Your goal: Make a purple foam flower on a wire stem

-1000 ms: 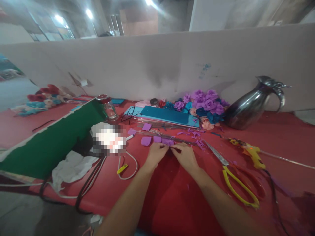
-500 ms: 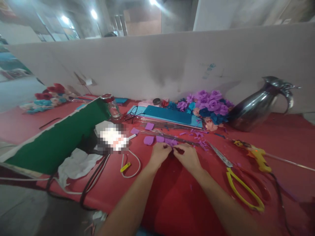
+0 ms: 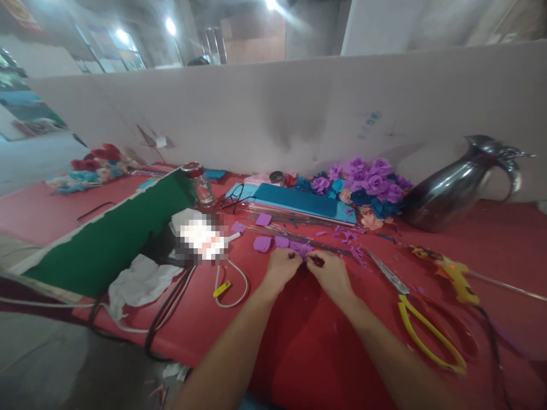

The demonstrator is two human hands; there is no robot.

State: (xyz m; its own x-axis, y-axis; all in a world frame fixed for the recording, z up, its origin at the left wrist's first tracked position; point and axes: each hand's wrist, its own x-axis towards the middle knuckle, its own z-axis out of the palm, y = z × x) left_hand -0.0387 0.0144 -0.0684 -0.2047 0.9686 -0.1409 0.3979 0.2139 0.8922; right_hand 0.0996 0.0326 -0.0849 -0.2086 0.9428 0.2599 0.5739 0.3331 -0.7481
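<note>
My left hand (image 3: 282, 267) and my right hand (image 3: 331, 272) meet fingertip to fingertip over the red table. Both are closed in a pinch on a small purple paper piece, mostly hidden by the fingers. A thin pale wire-like line shows just above them. Just beyond the fingers lie purple paper petals (image 3: 262, 244), with another purple petal (image 3: 264, 220) farther back. Behind these run thin wire stems (image 3: 294, 234). To the right of my right hand, yellow-handled scissors (image 3: 395, 279) lie with purple scraps (image 3: 355, 253) near their tip.
A yellow glue gun (image 3: 455, 273) with a cord lies far right, before a tilted metal jug (image 3: 448, 182). Purple and blue paper flowers (image 3: 371, 179) and blue sheets (image 3: 294, 199) sit at the back. Left are a glass jar (image 3: 201, 188), green panel (image 3: 115, 233), tissue (image 3: 143, 282) and cables.
The whole view has shifted slightly, so things appear a little farther right. My hands stay pinched together in nearly the same pose.
</note>
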